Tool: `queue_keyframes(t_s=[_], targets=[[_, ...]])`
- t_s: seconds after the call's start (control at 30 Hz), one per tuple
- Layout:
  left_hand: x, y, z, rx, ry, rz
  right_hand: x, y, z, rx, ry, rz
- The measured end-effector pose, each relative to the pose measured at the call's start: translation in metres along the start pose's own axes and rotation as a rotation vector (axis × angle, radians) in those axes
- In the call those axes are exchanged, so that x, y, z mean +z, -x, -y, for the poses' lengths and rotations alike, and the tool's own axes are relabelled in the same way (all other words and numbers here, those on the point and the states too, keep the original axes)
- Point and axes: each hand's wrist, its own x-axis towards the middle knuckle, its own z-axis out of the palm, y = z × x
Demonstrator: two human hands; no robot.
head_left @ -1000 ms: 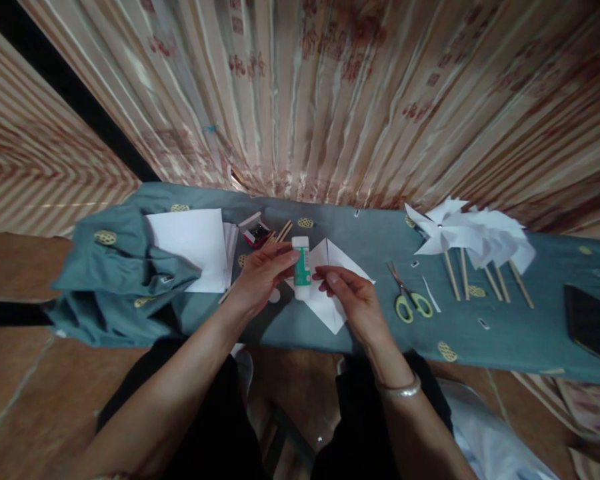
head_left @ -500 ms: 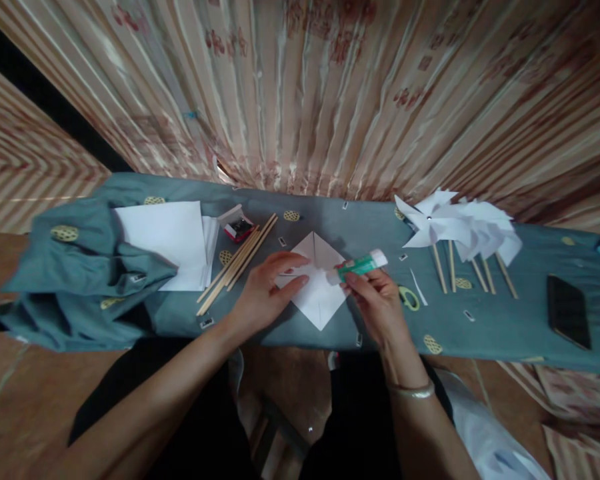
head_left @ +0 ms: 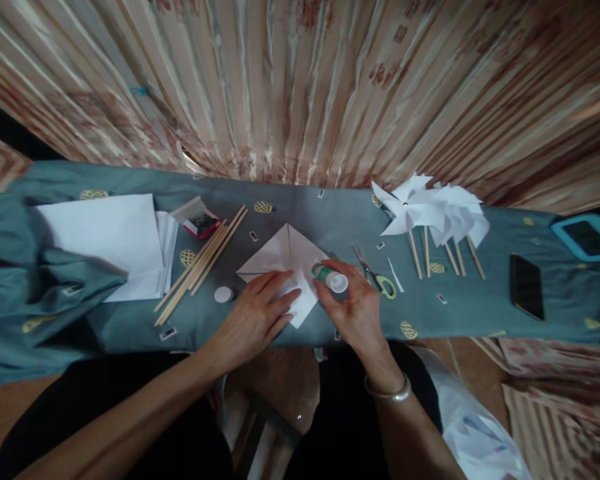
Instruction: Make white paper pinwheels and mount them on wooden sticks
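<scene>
A square of white paper (head_left: 270, 257) with dark cut lines running in from its corners lies in front of me, one corner pointing away. My left hand (head_left: 263, 307) rests on its lower left part, fingers spread, holding nothing. In my right hand (head_left: 353, 300) is a green and white glue stick (head_left: 325, 273), tilted over the right side of the paper; its tip is hard to make out against the sheet. A round white cap (head_left: 223, 294) sits on the cloth to the left of my left hand.
Wooden sticks (head_left: 200, 263), an open small box (head_left: 200, 220) and stacked white paper (head_left: 105, 240) lie left. On the right are scissors (head_left: 383, 283), a paper strip (head_left: 395, 275), several paper pinwheels (head_left: 410, 207), a black phone (head_left: 526, 287) and a blue-framed device (head_left: 587, 237).
The white cap now lies on the table at the left. My left hand has come down flat onto the paper, and my right hand has turned the glue stick toward the sheet.
</scene>
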Motion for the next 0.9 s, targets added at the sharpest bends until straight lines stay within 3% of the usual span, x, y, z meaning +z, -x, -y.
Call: queue_keyframes(t_s=[0.13, 0.33, 0.47, 0.9], targets=[[0.002, 0.000, 0.000, 0.014, -0.020, 0.004, 0.000, 0.000, 0.000, 0.032, -0.018, -0.002], [0.005, 0.003, -0.001, 0.010, -0.021, 0.045, 0.004, -0.004, -0.015, 0.437, -0.547, -0.103], [0.008, 0.004, -0.001, -0.013, -0.034, 0.086, 0.011, -0.008, -0.023, 0.544, -0.701, -0.112], [0.010, 0.004, 0.001, -0.080, -0.026, 0.139, 0.032, -0.015, -0.025, 0.378, -0.271, 0.065]])
